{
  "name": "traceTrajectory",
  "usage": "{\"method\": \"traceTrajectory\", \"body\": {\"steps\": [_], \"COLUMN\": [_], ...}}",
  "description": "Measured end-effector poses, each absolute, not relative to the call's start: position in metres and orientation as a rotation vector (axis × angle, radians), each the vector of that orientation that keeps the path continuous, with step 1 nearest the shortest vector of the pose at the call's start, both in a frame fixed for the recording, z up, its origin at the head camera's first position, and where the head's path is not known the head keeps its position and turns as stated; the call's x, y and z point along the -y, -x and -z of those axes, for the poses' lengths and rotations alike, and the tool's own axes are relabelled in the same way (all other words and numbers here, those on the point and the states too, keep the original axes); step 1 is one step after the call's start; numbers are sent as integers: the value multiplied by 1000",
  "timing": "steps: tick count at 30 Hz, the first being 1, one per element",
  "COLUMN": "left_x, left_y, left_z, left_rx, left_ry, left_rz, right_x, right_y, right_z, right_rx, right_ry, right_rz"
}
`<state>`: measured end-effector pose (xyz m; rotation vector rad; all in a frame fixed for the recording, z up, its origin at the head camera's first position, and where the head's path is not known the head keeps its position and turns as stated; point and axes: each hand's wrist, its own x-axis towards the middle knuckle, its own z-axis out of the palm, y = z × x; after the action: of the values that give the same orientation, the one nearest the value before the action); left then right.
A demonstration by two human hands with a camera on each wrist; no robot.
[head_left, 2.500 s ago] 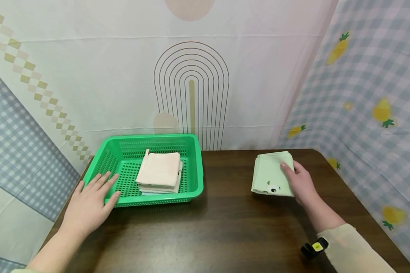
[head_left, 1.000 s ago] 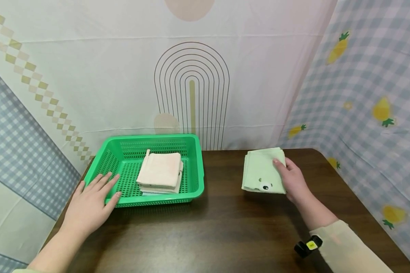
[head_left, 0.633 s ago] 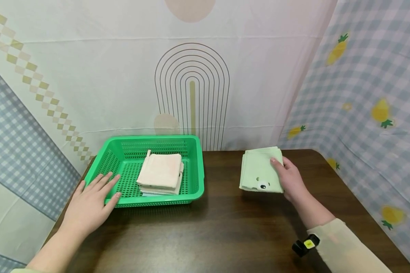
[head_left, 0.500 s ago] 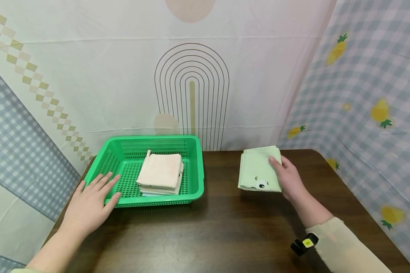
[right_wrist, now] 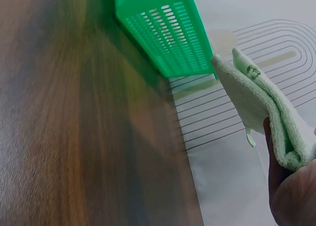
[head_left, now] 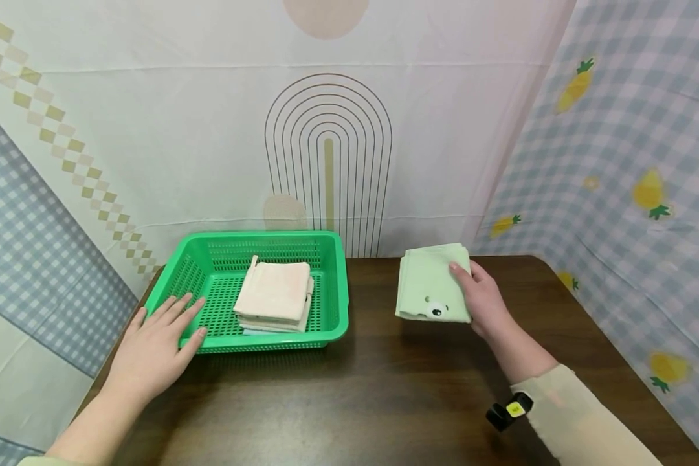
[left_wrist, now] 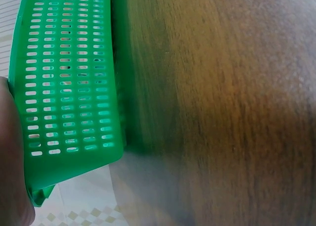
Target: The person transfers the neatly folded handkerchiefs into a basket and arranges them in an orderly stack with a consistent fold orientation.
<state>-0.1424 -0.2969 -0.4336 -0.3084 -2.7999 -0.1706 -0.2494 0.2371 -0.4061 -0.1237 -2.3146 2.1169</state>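
Observation:
In the head view, my right hand pinches a folded light-green towel by its right edge, thumb on top. The towel, with an eye motif near its front edge, is held above the table. In the right wrist view, the folded layers of the towel and a small hanging loop show above my hand. My left hand rests with straight fingers on the left front corner of a green plastic basket. A stack of folded towels, pale pink on top, lies inside the basket.
The dark wooden table stretches between the basket and the right hand. A patterned cloth backdrop hangs behind it. A blue checked cloth closes off the right side. A black device sits at my right wrist.
My right hand has carried the green towel leftward and slightly toward the back, nearer the basket. The left hand, the basket and the stack in it have stayed in place.

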Motion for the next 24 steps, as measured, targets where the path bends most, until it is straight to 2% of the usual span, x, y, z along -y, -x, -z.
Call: {"method": "traceTrajectory", "body": {"steps": [24], "left_x": [297], "left_y": [143], "left_z": [433], "left_rx": [2803], "left_ry": [303], "left_rz": [182], "right_x": [-197], "right_y": [254], "right_z": [397], "right_rx": [2190], "right_ry": [153], "right_rz": [-2233]}}
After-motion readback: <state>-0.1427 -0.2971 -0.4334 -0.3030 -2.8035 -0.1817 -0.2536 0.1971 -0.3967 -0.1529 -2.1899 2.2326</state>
